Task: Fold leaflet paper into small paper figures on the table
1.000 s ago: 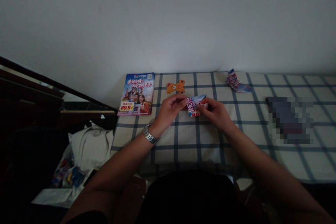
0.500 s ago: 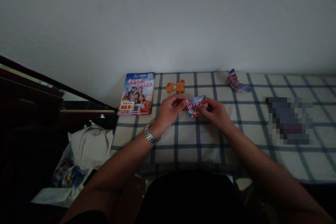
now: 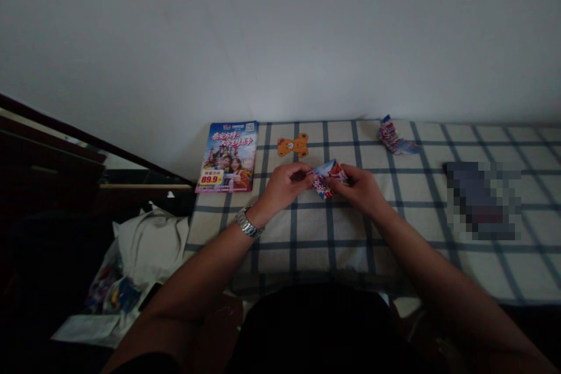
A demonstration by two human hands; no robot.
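Between my hands is a small folded flyer (image 3: 325, 188), printed in red, white and blue, held just above the checked cloth. My left hand (image 3: 287, 187) pinches its left edge with thumb and fingers; a metal watch (image 3: 249, 222) sits on that wrist. On the opposite edge, my right hand (image 3: 358, 187) grips the paper with its thumb pressed on the front. Behind my left hand lies a brown bear figure (image 3: 293, 145), flat on the cloth. A stack of flyers (image 3: 228, 158) with similar print rests further left, near the wall.
A checked cloth (image 3: 280, 251) covers the surface before me, up against the wall (image 3: 307, 41). Another folded, crinkled paper piece (image 3: 394, 139) lies at the back right. A blurred dark item (image 3: 482, 198) is at the right. White bags (image 3: 151, 239) stand low at the left.
The folded flyer has tilted in my hands, and its top now shows a pointed, creased corner. Both hands have shifted slightly and keep their hold.
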